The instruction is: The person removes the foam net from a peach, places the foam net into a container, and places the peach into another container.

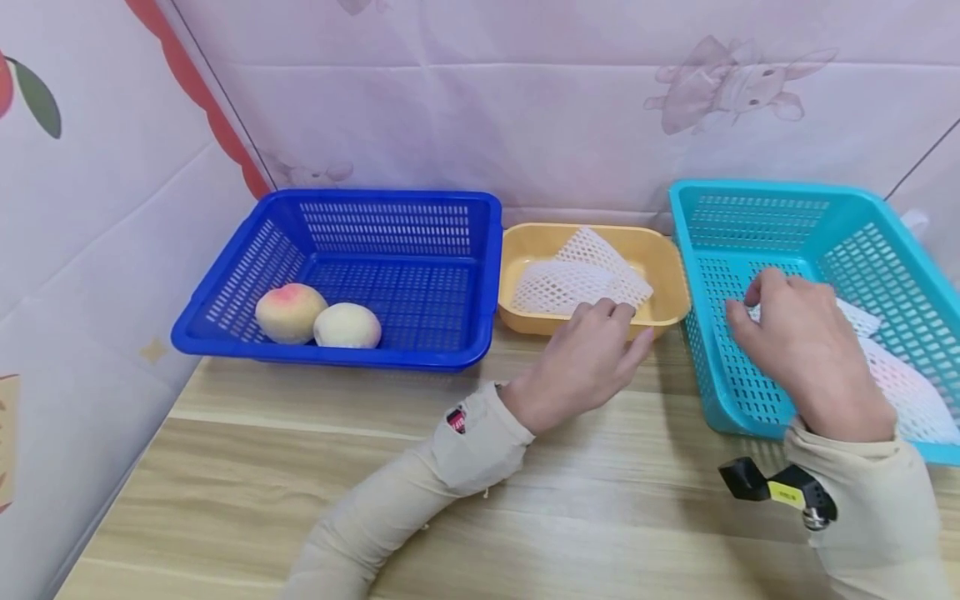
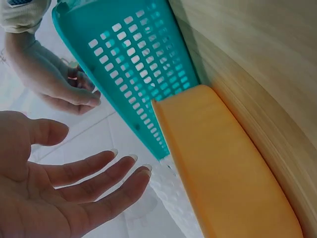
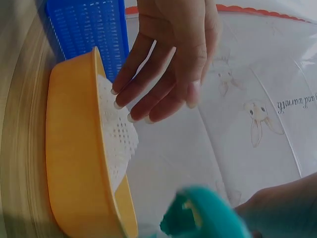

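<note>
My left hand (image 1: 588,358) hovers at the front rim of the yellow basket (image 1: 517,321), fingers relaxed and nothing in them. In that basket lie white foam fruit nets (image 1: 562,283). The left wrist view shows the left hand (image 2: 74,183) palm and spread fingers beside the yellow wall. My right hand (image 1: 817,350) is over the teal basket (image 1: 720,400), its fingers loosely bent. From the left wrist view, no object shows in the right hand (image 2: 54,82). Below and beside it in the teal basket is a netted fruit (image 1: 907,392), with more white netting (image 1: 858,318) partly hidden.
At the left, a blue basket (image 1: 420,358) holds two bare peaches, a blushed peach (image 1: 288,312) and a paler peach (image 1: 347,325). The three baskets stand in a row on the wooden table (image 1: 600,500), against a printed wall covering (image 1: 525,125).
</note>
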A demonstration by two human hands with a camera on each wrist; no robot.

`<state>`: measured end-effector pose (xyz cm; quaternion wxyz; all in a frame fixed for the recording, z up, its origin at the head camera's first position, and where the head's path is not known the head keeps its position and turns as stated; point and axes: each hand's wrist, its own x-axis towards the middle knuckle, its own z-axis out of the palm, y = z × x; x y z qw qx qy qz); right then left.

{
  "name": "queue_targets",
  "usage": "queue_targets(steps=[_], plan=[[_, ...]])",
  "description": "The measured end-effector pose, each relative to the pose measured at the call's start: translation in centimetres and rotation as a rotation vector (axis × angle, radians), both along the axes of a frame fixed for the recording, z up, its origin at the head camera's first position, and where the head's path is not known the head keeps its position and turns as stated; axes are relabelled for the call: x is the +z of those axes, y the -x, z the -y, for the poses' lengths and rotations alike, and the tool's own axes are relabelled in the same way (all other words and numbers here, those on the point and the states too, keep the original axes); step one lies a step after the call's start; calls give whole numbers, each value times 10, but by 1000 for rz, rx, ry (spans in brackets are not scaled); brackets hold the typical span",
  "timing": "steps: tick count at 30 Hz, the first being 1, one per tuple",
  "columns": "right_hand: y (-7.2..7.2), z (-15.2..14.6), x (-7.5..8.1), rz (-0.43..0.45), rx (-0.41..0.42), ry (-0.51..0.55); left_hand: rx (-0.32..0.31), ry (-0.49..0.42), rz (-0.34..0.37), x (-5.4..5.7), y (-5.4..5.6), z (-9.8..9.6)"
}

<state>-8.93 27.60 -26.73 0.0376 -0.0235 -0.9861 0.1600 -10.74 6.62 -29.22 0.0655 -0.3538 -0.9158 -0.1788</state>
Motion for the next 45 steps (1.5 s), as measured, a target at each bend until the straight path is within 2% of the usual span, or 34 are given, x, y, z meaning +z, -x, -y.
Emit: queue_targets(steps=[4,9,15,21,29,32,36,41,45], plan=[[-1,-12,-4,14,-34,-24,6,18,33,0,-3,-10],[-1,-23,-9,29,-64,-66,53,101,68,1,-9,-26],[-2,-37,-16,65,-71,-92,99,187,65,-1,-19,-42],[-6,-53,-22,80,-116,-127,179,253,62,-6,-26,-58],[-11,-72,-31,121,-223,-140,215,268,-8,-14,-23,-67],[-11,-74,-32,147,-277,-137,221,273,9,-16,-23,-68],[-11,-78,-34,129,-321,-128,219,265,26,-19,-23,-67],[-12,-86,-35,126,-344,-107,220,245,38,-21,-22,-69],[-14,-92,-38,153,-330,-95,221,253,57,-21,-23,-70]])
